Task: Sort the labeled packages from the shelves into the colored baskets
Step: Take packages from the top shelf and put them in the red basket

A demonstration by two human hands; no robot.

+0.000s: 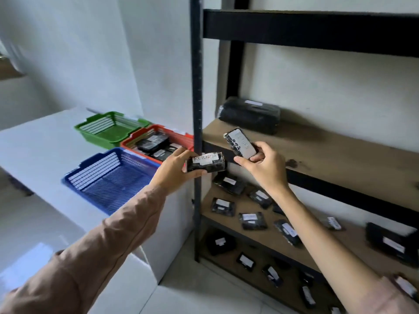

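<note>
I look down through the head camera at two outstretched arms in front of a black rack (196, 87) with wooden shelves.

The left grip (174, 171), at the end of a tan sleeve (102, 245), is clenched round a small black package (205, 164), thumb under it and fingers over the top. The package lies level in front of the rack's front post. Its white label faces me and reads roughly "RETURN".

The right grip (265, 168) pinches a second package (241, 143) by its lower end between thumb and fingers. This one stands tilted, label toward me, in the air just before the front edge of the middle shelf (328, 155). Its writing is too blurred for me to read. The two packages are near each other but apart.

At the back of the middle shelf lies a big black bundle (249, 115). On the lower shelf (267, 241) lie many small black labeled packages (223, 207), spread out. More (246, 260) lie on the bottom shelf.

To the left of the rack is a white surface (34, 143) carrying three baskets set close together. The blue basket (95, 175) is nearest me, and the green basket (90, 125) is behind it. The red basket (140, 132) sits beside the rack, and it holds several black packages (154, 143).
</note>
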